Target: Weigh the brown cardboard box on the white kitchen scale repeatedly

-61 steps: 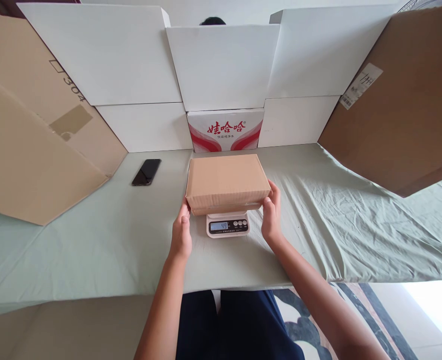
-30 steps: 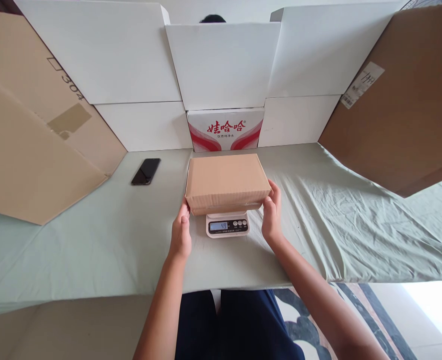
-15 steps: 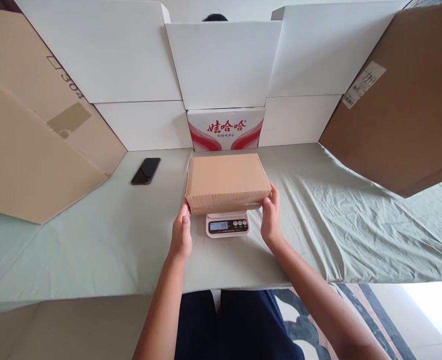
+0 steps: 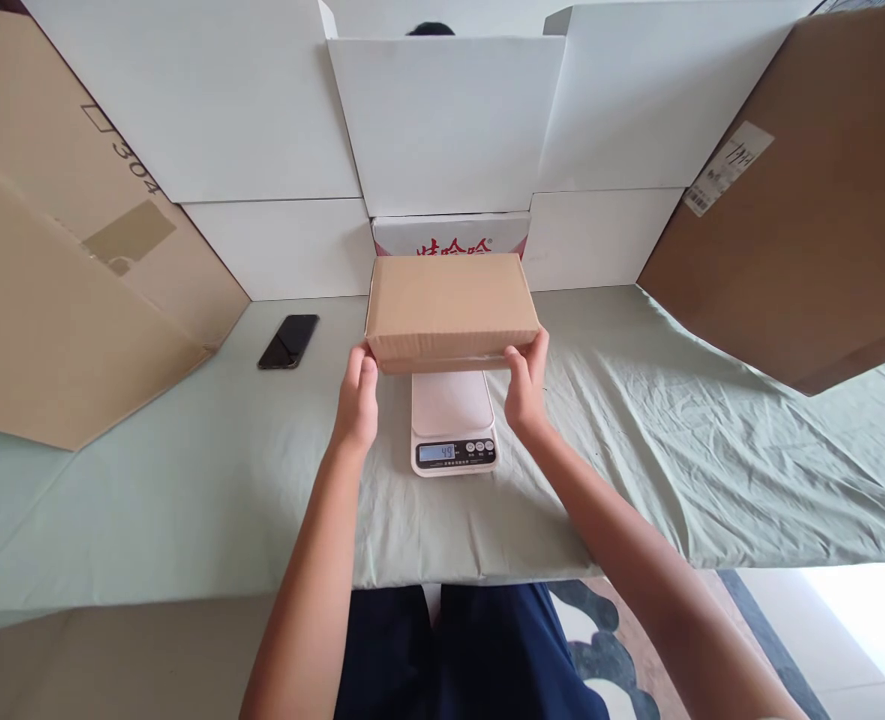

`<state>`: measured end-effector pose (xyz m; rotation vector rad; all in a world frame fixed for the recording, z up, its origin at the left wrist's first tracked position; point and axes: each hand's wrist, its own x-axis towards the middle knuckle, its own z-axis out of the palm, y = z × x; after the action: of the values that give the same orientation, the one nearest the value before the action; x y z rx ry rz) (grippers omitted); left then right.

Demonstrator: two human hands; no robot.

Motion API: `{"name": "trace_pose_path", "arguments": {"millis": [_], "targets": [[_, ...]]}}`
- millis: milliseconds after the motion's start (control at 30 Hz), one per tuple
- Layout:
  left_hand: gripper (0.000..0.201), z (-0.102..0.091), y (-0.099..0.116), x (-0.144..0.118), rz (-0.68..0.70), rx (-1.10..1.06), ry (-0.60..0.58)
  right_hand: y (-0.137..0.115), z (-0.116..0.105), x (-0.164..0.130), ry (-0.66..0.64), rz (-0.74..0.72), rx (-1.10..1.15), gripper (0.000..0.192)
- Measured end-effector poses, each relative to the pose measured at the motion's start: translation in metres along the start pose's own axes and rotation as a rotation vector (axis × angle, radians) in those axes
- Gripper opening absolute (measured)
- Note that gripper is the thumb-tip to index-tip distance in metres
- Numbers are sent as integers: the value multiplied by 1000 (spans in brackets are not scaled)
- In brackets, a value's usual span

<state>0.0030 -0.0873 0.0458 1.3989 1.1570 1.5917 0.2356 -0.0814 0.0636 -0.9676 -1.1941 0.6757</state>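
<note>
Between my two hands is a closed brown cardboard box [image 4: 453,295], raised above a white digital kitchen scale [image 4: 453,405]. My left hand [image 4: 357,400] grips the box's near left corner, with its thumb in front and its other fingers partly hidden. At the near right corner my right hand [image 4: 527,385] holds it, the thumb against the front face. Below the box, the front part of the scale's platform shows; its back is hidden. The lit display [image 4: 437,453] seems to read 49, perhaps with a decimal point.
A black smartphone [image 4: 288,342] lies on the green cloth [image 4: 187,480] to the left. White boxes [image 4: 442,120] form a wall behind, including a red-lettered carton [image 4: 412,235]. Large cardboard panels stand at the left [image 4: 52,270] and right [image 4: 809,230].
Both hands have lifted the box up and away from me. More of the scale's platform shows now, and the box covers the lower part of the red-lettered carton.
</note>
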Motion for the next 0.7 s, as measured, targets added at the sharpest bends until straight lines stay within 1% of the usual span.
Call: {"name": "trace_pose_path", "arguments": {"millis": [67,133,200,300,467,600,700], "targets": [[69,2,-13,25,-2,18,6,16,8,18,-18,-28,26,49],[65,6,-28,41,-17,29,23,37,13,31,-32,-26,41,53],[64,9,-43,50,-41,36,28,57,15,38,-46,10,27,55],[63,13,-61,51,-61,9,15,77,13,41,-82,55,1,56],[66,15,-77,49,-100,-87,2,87,9,44,-107,99,15,53],[71,15,-83,50,-149,-104,-1,91,8,46,-99,127,36,49],[71,15,-86,52,-155,-105,-2,92,8,47,-104,130,42,48]]}}
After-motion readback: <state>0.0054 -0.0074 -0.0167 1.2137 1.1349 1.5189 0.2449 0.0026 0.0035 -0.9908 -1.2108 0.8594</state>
